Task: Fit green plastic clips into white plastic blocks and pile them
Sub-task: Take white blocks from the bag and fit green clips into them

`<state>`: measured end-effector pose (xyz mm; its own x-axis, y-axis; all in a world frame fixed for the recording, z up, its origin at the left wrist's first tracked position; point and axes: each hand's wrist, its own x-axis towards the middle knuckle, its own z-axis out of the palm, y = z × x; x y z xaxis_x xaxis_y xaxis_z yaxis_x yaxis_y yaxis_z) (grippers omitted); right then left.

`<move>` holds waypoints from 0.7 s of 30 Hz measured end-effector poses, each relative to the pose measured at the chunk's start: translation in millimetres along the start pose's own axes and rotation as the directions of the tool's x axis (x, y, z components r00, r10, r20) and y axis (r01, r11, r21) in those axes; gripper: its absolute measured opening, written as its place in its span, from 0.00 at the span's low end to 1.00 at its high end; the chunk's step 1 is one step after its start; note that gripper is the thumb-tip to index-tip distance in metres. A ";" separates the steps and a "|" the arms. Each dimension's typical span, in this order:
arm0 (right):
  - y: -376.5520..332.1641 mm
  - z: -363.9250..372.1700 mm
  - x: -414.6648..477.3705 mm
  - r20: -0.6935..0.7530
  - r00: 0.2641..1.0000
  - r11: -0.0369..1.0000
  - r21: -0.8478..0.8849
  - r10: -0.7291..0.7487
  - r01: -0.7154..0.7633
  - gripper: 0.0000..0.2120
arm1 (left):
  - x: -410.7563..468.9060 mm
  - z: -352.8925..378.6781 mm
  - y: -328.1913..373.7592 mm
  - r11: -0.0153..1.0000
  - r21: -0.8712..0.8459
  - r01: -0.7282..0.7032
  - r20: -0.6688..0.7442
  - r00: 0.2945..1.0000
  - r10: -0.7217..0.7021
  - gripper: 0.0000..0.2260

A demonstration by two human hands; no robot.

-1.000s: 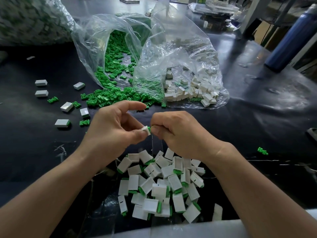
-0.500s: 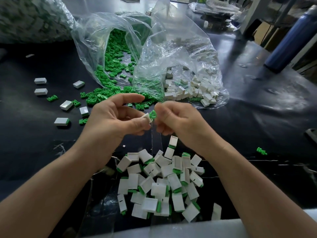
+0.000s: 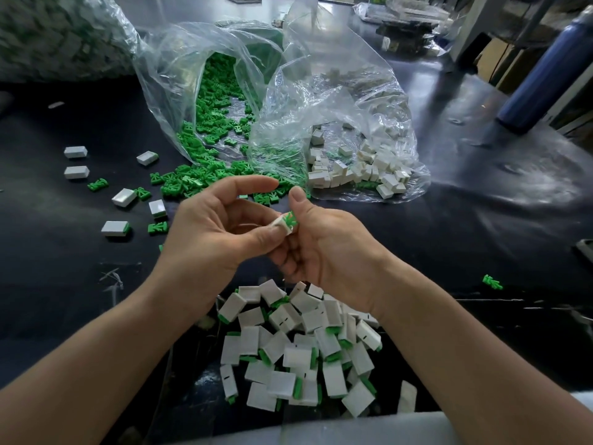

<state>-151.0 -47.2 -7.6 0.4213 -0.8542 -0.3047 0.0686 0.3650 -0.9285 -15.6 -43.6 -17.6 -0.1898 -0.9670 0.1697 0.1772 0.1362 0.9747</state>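
The table (image 3: 449, 239) has a black, glossy top with scratches and pale reflections; on it lie two clear, crinkled plastic bags. The left bag (image 3: 179, 75) is open toward the person and spills small green plastic clips (image 3: 192, 184) with comb-like prongs onto the black surface; the right bag (image 3: 353, 101) holds white plastic blocks (image 3: 349, 171), small, rectangular and matt. Near the front edge lies a pile of finished pieces (image 3: 298, 348), white blocks with a green end showing at one side; they lie loosely on each other in all directions. A few loose white blocks (image 3: 75, 152) and clips are scattered at the left; one lone green clip (image 3: 492, 282) lies well apart at the right; a dark blue cylindrical bottle (image 3: 542, 75) stands at the far right.

Both hands are raised above the pile, between it and the bags; the forearms are bare. The left hand (image 3: 218, 232) pinches a single white block (image 3: 279, 227) between the thumb and the bent fingers, while its index finger stretches out straight above. The right hand (image 3: 327, 248) has its thumb pointing upward, and it pinches a single green clip (image 3: 291, 219) at the end of this block; clip and block touch, and the prongs are visible outside the block; how deep the clip sits, I cannot tell.
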 end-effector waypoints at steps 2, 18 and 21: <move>2.4 2.1 0.5 -0.023 1.000 1.000 0.006 -0.008 0.008 0.22 | -0.4 0.2 -0.7 1.000 0.012 -0.012 -0.004 1.000 0.012 0.18; 2.6 -1.6 0.0 -0.019 0.998 0.986 -0.158 -0.051 0.048 0.24 | 0.4 -0.3 0.7 0.998 -0.038 0.043 -0.023 0.999 -0.044 0.18; 3.7 -1.5 1.4 -0.035 0.995 0.962 -0.260 -0.089 0.077 0.22 | 2.3 -2.6 -1.2 0.998 -0.024 0.064 -0.009 0.998 -0.064 0.17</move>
<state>-151.5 -47.7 -11.8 0.3818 -0.8957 -0.2277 -0.1367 0.1889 -0.9724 -13.7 -46.5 -18.7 -0.1923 -0.9757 0.1052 0.1880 0.0686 0.9798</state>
